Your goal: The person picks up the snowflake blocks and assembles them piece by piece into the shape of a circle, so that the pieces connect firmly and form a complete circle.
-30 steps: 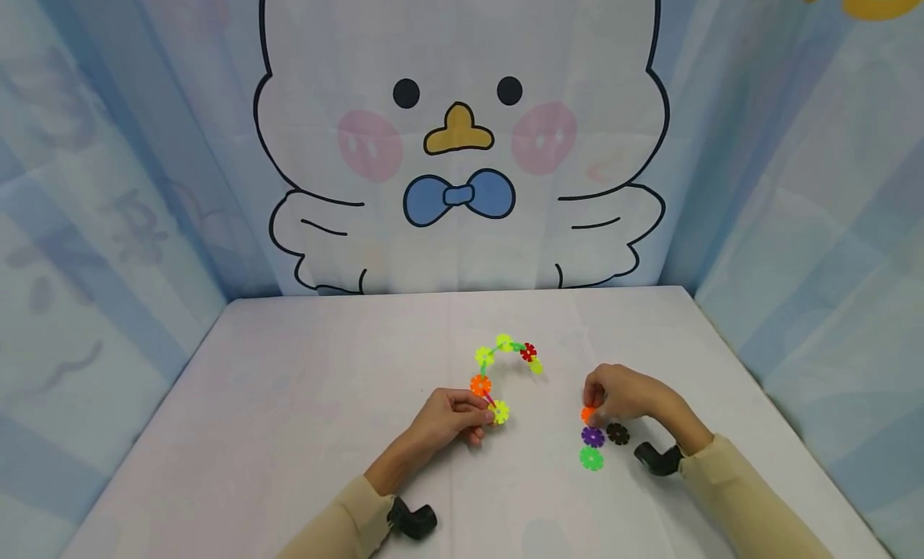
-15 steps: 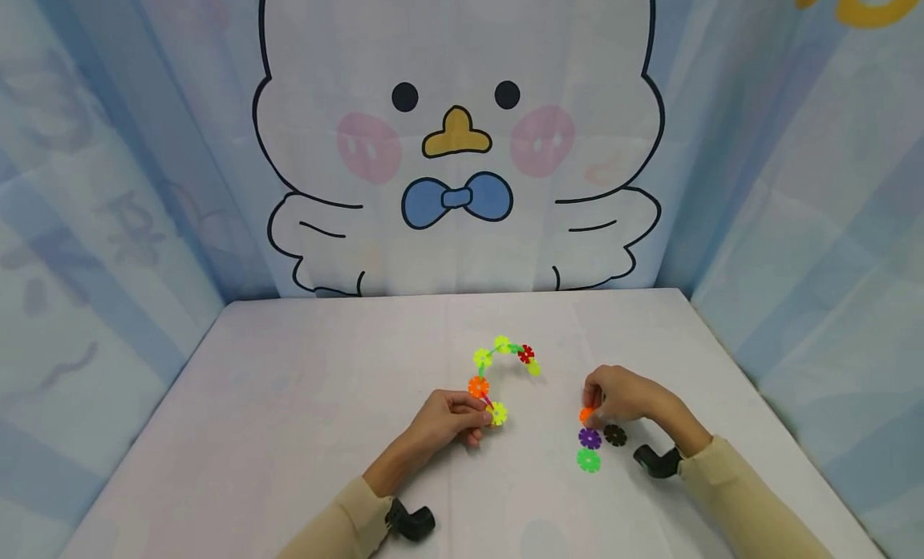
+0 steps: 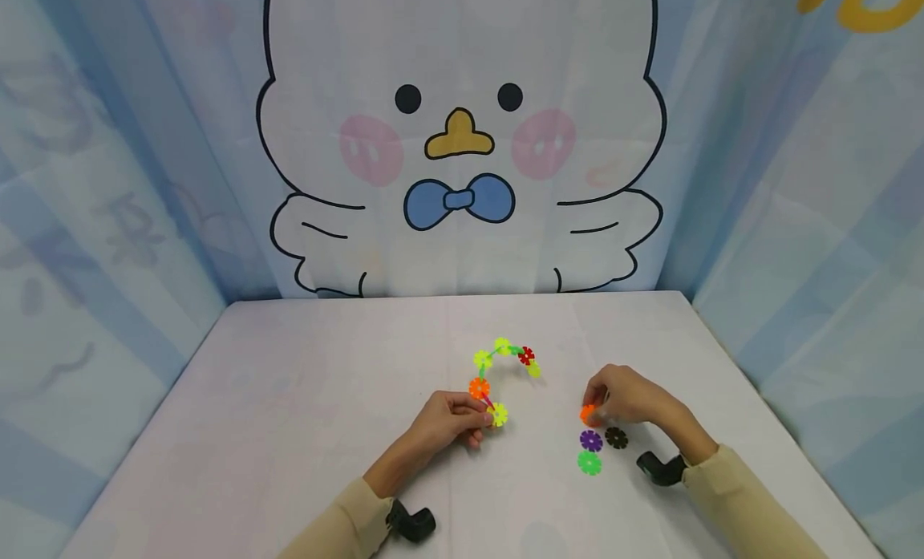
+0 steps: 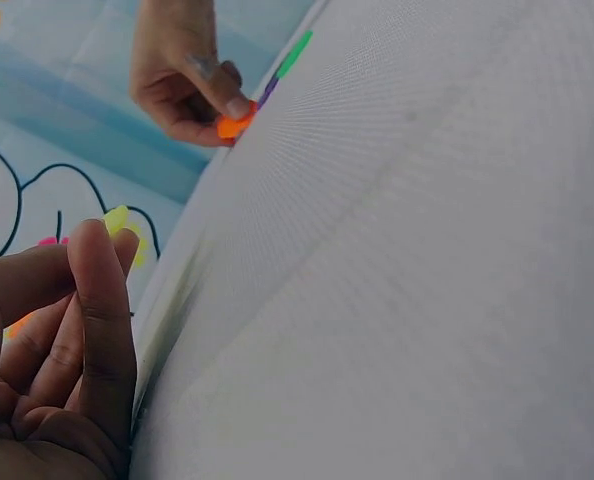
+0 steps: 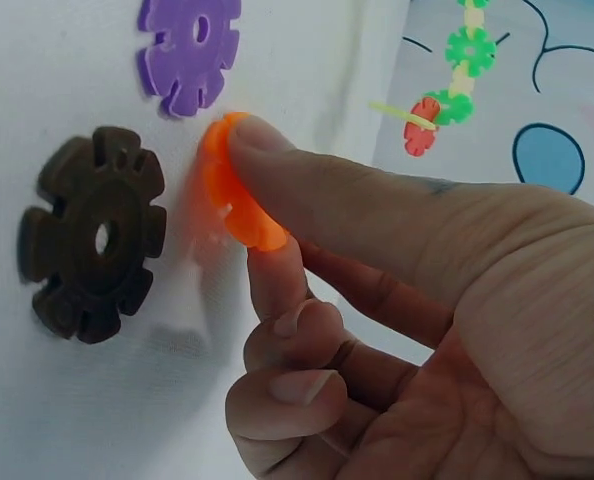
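Chain runs forward from left hand — curling right (hooklike).

the right hand pinches a notched orange disc. from this disc, on the white surface: purple disc at 11 o'clock, dark brown disc at 8 o'clock. linked chain, green, yellow and red, at 2 o'clock.

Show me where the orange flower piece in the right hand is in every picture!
Head: right of centre, lower half: the orange flower piece pinched by the right hand.
Left wrist: upper part, left of centre.
Right wrist: a bit left of and above the middle.
Shared landmark: the purple flower piece, just below it in head, up and right in left wrist, above it in right wrist.
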Tool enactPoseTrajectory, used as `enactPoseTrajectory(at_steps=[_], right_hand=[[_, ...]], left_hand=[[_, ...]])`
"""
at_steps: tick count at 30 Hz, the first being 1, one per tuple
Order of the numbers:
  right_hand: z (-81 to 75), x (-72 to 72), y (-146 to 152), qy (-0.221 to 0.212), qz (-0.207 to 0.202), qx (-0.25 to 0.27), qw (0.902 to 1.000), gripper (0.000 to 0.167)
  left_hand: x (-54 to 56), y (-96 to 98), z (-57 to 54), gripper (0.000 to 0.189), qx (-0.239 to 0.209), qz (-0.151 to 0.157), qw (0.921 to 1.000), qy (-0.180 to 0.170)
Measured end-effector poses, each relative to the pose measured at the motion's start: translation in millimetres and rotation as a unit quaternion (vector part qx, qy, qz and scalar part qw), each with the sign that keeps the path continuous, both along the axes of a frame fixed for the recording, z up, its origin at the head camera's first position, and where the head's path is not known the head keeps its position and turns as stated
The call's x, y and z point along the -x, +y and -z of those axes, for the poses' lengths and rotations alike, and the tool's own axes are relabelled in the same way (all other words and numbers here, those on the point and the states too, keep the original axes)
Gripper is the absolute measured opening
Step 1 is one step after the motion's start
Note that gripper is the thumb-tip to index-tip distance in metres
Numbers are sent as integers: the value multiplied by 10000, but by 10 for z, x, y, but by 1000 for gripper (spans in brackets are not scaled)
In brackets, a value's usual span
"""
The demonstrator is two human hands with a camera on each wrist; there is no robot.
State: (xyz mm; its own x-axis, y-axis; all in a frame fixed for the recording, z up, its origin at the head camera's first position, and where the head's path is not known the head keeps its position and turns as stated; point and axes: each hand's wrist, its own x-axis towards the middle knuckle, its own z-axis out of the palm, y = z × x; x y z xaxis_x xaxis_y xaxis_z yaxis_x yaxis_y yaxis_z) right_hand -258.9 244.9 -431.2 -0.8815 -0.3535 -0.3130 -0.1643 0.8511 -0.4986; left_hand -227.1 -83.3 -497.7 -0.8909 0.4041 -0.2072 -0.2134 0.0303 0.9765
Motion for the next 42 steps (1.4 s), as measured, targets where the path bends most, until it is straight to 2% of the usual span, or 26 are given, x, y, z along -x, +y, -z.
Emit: enactPoseTrajectory(at_steps=[9, 17, 26, 34, 42], right_hand=[[-43, -2, 48, 183, -272, -54, 9994, 8], [-66, 25, 53, 208, -198, 20, 9996, 7], [-37, 64, -71, 337, -554, 604, 9961, 6], [24, 104, -228, 266, -609, 1060, 9921, 6], [80, 90, -392, 398, -690, 1529, 9850, 7]], left_hand=[[5, 6, 20, 19, -11, -38, 10000, -12], [10, 3, 21, 18, -23, -61, 10000, -7], [10, -3, 13, 21, -31, -39, 10000, -60], [22, -2, 26, 22, -96, -32, 9999, -84], [31, -1, 36, 20, -169, -37, 9998, -72]])
